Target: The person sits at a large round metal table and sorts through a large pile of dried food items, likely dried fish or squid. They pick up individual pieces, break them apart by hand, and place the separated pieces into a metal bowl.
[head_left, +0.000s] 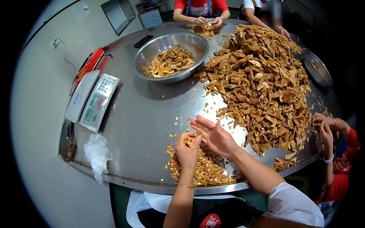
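Observation:
My left hand [188, 152] is closed around a few golden fried snack pieces [190, 140] just above a small heap of the same pieces [203, 169] at the near edge of the steel table [144, 125]. My right hand [215, 135] hovers beside it, palm up and fingers spread, holding nothing. A very large pile of brown fried chips [262, 83] spreads across the right half of the table, its near edge close to my right hand.
A big steel bowl [171, 57] with chips stands at the back. A digital scale [93, 100] and a crumpled plastic bag [97, 152] lie at the left. Other people's hands work at the far side [207, 21] and right edge [325, 127]. A second bowl [317, 68] sits far right.

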A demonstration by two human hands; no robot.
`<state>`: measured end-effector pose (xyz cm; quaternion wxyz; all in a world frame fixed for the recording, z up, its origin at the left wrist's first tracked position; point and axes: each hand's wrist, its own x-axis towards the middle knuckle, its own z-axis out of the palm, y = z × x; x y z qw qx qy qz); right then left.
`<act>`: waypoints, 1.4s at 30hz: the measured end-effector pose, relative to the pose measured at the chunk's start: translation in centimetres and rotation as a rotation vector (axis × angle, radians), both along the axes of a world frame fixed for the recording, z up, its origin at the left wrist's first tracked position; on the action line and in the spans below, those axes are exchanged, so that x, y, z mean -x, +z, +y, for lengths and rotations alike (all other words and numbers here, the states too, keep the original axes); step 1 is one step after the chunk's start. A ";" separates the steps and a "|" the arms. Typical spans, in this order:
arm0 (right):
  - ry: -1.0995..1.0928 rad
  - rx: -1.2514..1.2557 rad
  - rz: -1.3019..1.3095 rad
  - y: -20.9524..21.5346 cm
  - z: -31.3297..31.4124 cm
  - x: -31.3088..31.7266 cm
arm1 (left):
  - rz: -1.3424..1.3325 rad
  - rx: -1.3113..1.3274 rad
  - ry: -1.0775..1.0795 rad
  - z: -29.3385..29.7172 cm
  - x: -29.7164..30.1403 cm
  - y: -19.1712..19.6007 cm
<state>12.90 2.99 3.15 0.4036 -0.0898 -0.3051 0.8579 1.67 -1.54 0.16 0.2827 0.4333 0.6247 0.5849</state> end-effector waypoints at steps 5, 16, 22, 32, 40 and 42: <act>-0.022 0.225 0.085 -0.5 0.8 -0.8 | -0.610 -0.082 0.006 0.2 0.1 0.9; 0.042 0.195 0.142 0.5 -1.4 0.8 | -0.036 -0.251 -0.050 -0.4 -4.0 5.4; 0.067 0.592 0.272 1.0 -1.9 0.5 | 0.733 -0.217 0.065 -1.0 -5.2 5.4; 0.146 0.743 0.228 -2.5 -1.6 1.8 | 0.668 -0.285 0.150 -0.5 -1.1 4.7; -0.004 0.837 0.022 2.7 6.0 3.8 | 0.117 -0.274 0.322 1.0 1.8 4.1; -0.051 0.526 -0.039 5.8 10.7 5.5 | 0.212 -0.263 0.272 1.3 2.4 4.0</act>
